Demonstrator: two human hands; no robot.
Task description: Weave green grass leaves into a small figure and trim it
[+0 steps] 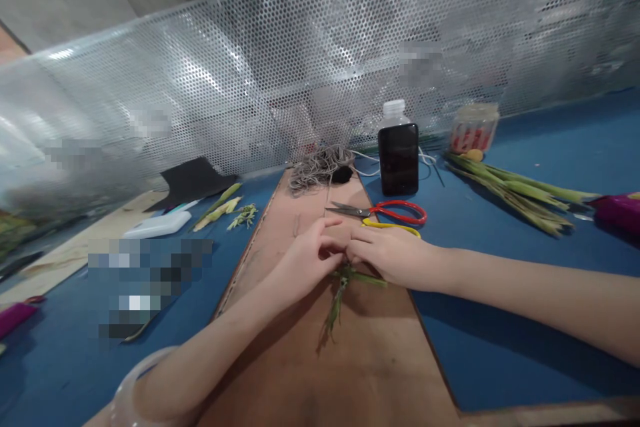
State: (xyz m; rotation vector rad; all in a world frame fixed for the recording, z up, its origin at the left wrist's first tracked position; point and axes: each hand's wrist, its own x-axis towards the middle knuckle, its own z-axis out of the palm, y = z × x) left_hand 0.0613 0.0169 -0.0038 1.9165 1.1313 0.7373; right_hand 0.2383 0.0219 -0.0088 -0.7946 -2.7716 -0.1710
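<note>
Left hand point(304, 259) and right hand point(397, 257) met, their fingers pinching a green sprig point(341, 288) on the near side; scissors point(371, 211) lay just beyond the fingers.

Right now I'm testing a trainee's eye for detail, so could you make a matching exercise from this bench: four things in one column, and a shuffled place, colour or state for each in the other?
1. Scissors
2. Black-screened phone
3. Tangled grey cord
4. Green leafy sprig

A. At the left hand and right hand
B. On the far end of the wooden board
C. One handle red, one yellow
D. Upright before a white-capped bottle

Pairs: 1-C, 2-D, 3-B, 4-A.
</note>
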